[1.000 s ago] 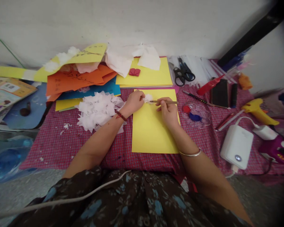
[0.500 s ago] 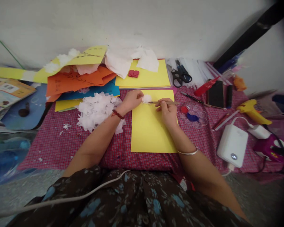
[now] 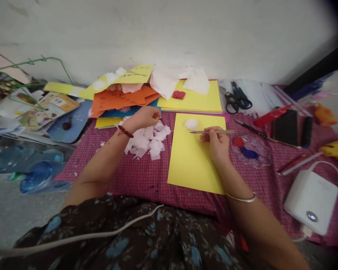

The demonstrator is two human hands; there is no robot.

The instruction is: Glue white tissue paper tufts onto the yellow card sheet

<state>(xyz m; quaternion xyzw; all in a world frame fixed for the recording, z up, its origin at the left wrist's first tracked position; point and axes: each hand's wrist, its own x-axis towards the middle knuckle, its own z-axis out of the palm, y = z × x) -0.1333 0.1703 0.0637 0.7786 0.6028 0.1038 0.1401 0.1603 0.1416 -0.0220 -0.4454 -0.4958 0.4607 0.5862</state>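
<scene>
The right hand was pinching a thin wooden stick pencil-style, fingers pressed together round the middle, tip pointing left; that tip sat just beside a little white tissue puff at the far end of a yellow sheet. The left hand hung over the far edge of a pile of white tissue pieces, fingers curled together and pointing down; honestly couldn't tell if a piece was caught in them.

My take on handling: the puff looked feather-light and soft, so it'd squash or tear with any real squeeze; best nipped gently at the base with two fingertips, or nudged with the stick. The loose pieces seemed just as flimsy, likely to cling together; pick one by a corner. The stick seemed stiff and light, easy enough to hold.

Further out, a paint palette with red and blue sat right of the sheet; scissors lay at the far side; all of it on the desk's red checked cloth.
</scene>
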